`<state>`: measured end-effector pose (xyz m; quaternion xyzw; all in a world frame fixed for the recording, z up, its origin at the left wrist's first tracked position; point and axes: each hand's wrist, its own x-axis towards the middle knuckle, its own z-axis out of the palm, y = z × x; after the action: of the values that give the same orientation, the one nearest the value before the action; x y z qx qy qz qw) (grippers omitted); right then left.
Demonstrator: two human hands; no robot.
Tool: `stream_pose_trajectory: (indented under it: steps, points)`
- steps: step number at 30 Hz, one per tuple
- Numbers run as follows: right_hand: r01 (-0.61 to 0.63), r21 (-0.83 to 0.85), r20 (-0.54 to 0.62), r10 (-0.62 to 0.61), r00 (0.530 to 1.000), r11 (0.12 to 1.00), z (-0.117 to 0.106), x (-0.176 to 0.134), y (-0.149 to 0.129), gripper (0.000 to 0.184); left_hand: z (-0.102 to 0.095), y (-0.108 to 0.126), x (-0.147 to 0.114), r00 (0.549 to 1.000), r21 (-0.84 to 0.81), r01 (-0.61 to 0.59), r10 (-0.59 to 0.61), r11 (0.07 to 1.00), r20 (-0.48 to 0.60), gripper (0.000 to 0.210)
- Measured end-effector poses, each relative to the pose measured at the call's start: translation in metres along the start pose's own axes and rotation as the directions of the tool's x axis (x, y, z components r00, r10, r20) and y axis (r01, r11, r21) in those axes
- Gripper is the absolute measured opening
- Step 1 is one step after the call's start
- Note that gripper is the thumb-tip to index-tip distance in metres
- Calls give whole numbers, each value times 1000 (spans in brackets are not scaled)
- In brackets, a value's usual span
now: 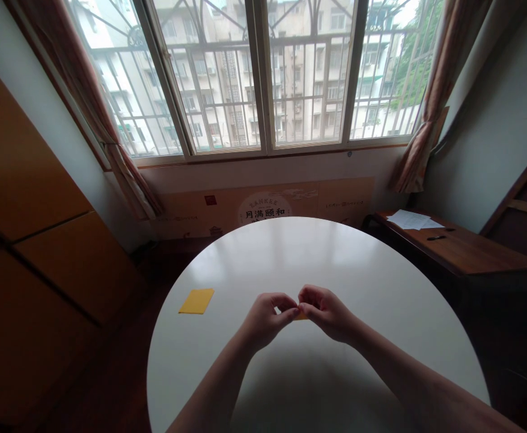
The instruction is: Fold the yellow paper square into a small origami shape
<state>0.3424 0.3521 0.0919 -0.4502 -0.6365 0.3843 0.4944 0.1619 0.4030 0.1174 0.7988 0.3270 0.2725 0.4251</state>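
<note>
Above the middle of the white round table (362, 264), my left hand (270, 316) and my right hand (324, 310) meet at their fingertips. Both pinch a small piece of orange-yellow paper (300, 316), of which only a sliver shows below the thumbs. The fingers cover the rest, so its full shape and any folds are hidden. To the left of my hands, a flat square stack of yellow paper (196, 300) lies on the tabletop, apart from both hands.
White paper sheets (414, 220) and a small dark object (436, 238) lie on a wooden side table (475, 252) at the right. A printed cardboard panel (348, 198) stands under the window beyond the table. Wooden cabinets (56, 252) rise on the left.
</note>
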Motion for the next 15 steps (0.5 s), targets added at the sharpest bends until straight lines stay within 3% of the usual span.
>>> stream_pose_trajectory:
  steps: [7,15]
  points:
    - [18,-26,30,-17,999,1000,-6,0,-2,19,-1,-3,1,1000,-70,23,-23,997,6,28]
    - [4,-34,4,-4,1000,999,-4,-1,-5,8,-1,-2,0,1000,-109,22,-20,994,24,26]
